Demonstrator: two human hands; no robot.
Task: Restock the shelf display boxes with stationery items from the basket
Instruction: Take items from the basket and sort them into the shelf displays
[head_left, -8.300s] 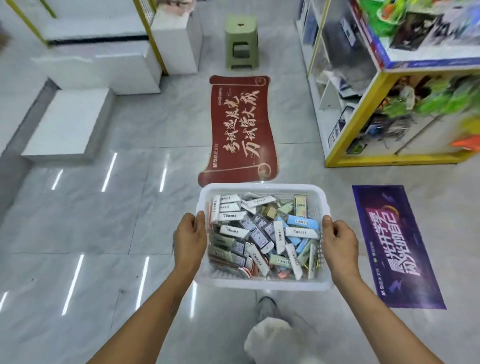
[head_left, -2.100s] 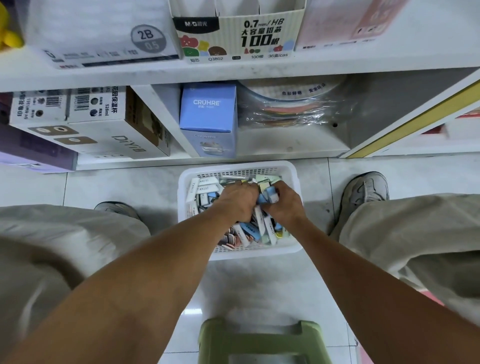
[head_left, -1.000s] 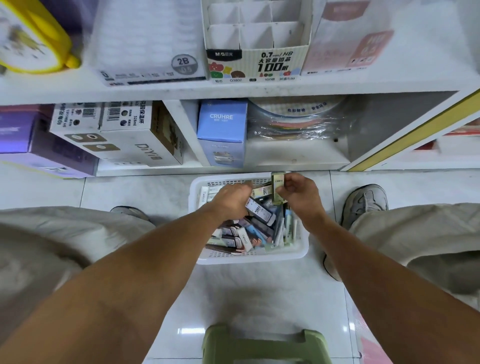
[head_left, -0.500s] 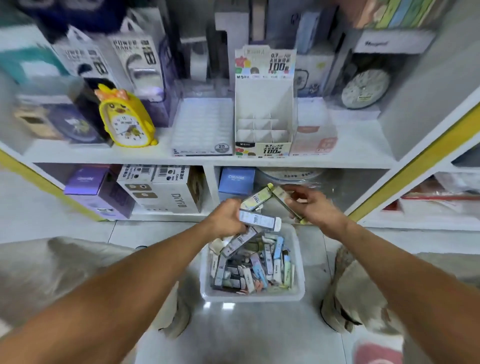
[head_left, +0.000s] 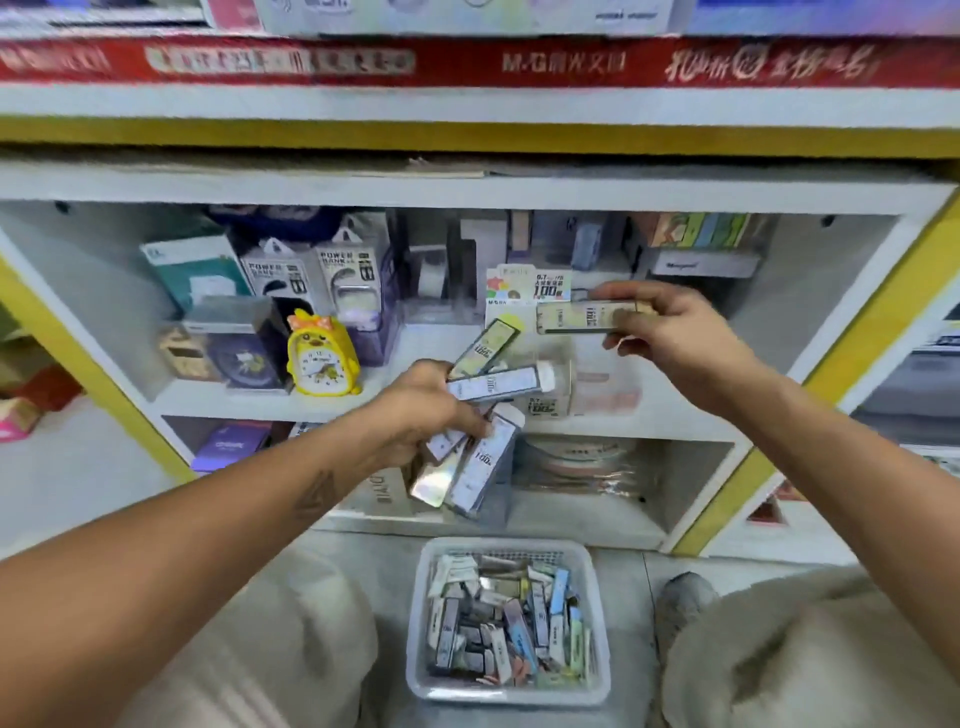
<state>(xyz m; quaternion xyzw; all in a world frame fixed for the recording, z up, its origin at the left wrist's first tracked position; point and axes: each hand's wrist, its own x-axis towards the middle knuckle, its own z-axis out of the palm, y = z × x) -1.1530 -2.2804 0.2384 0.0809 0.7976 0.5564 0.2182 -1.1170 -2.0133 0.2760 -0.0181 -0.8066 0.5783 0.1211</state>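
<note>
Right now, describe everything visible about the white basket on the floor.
The white basket is a rectangular plastic tub with a thick rolled rim, rounded corners and a slotted far wall. It stands upright and level on the grey tiled floor, below the lowest shelf and between the person's knees. It is filled with a loose jumble of small slim stationery boxes, mostly white and grey, some blue, pale green and pink, lying at mixed angles. Neither hand touches it; both are raised at the shelf.
</note>
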